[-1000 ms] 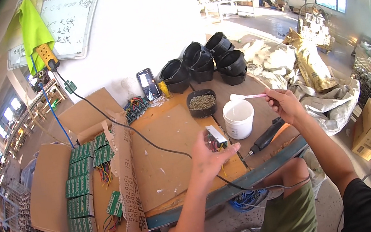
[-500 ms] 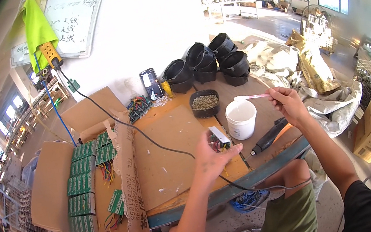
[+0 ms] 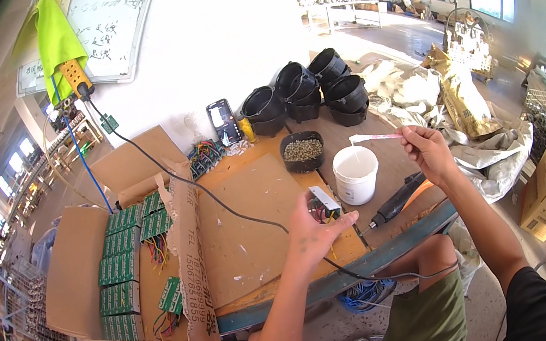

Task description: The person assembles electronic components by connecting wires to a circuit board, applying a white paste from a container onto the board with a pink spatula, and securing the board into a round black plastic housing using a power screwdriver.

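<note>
My left hand (image 3: 313, 234) grips a small module (image 3: 324, 199) with a white top face, dark sides and coloured wires, over the table's near edge. Between the fingertips of my right hand (image 3: 427, 152) is a thin pale stick (image 3: 382, 136), its tip coated in white paste. That tip hangs above the open mouth of a white tub (image 3: 356, 189), and a thin white strand trails down from it. The tub stands upright just right of the module. Below my right hand, a dark tool with an orange grip (image 3: 399, 202), perhaps a heat gun, lies on the tabletop.
An open carton (image 3: 192, 269) of green-labelled modules stands at left. A black cable (image 3: 237, 217) crosses the cardboard sheet (image 3: 249, 245). Behind the tub are a black dish of small grains (image 3: 303, 153) and several black buckets (image 3: 264, 111). White sacks (image 3: 410, 88) lie at right.
My right hand has moved slightly right, and the stick's tip has risen a little off the tub's rim. My left hand holds the module in nearly the same place.
</note>
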The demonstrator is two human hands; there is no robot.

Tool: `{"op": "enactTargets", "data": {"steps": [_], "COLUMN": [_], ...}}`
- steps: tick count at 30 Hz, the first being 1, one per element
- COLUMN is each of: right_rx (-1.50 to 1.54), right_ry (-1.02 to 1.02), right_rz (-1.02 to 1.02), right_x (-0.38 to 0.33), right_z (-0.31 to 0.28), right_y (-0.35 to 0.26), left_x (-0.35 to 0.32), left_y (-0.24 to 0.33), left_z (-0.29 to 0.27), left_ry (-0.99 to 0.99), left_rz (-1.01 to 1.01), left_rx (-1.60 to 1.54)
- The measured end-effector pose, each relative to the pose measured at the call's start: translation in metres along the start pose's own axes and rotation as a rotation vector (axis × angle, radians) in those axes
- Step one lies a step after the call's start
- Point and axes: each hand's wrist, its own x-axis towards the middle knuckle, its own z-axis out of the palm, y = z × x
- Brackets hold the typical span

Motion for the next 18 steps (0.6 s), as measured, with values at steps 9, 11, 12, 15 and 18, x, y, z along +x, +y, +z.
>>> {"op": "enactTargets", "data": {"steps": [9, 11, 12, 15, 18], "right_rx": [-0.127, -0.149, -0.158, -0.18, -0.211], "right_ry": [0.066, 0.084, 0.091, 0.105, 0.104], "right_rz": [0.01, 0.003, -0.001, 0.0, -0.033], "right_x": [-0.001, -0.002, -0.001, -0.003, 0.0], "right_z": [0.001, -0.002, -0.002, -0.001, -0.002], "right_y": [0.007, 0.01, 0.011, 0.011, 0.013], "left_x": [0.0, 0.0, 0.0, 0.0, -0.001], "left_y": [-0.005, -0.006, -0.006, -0.006, -0.005], "left_z": [0.001, 0.001, 0.001, 0.001, 0.001], "left_ry": [-0.005, -0.008, -0.007, 0.013, 0.009], "left_rz": [0.005, -0.007, -0.014, -0.007, -0.002], "left_rx": [-0.064, -0.074, -0.076, -0.017, -0.05]}}
